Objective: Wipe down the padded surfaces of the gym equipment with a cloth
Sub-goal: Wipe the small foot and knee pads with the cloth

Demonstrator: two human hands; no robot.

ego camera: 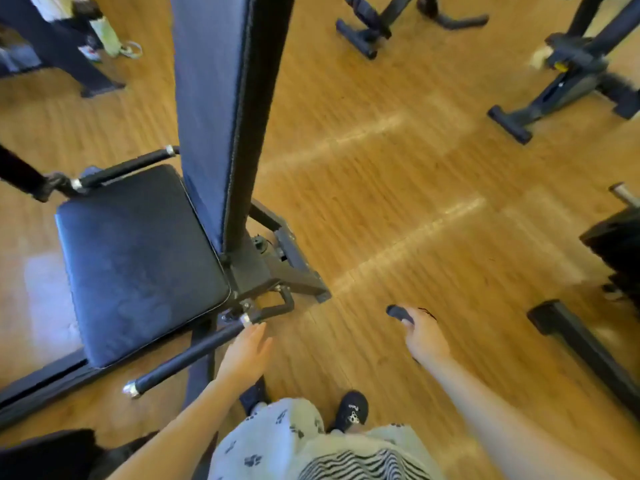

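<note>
Wooden gym floor (398,188) with a padded seat machine at left and two bare hands low in view.

Dark padded seat (138,258) lies at the left, its upright padded backrest (207,109) rising from the seat's right edge against a black post (258,116); a black side handle (188,356) runs along the seat's near edge. Just right of that handle's upper end is the left hand (246,353), fingers straight and loosely together, their tips beside the handle's metal collar, holding nothing. Well to the right, over bare floor, the right hand (424,336) has its fingers curled round a small dark object (400,313), possibly a bunched cloth, though blur hides what it is. More black machine frames (568,81) stand along the floor's far and right edges.
</note>
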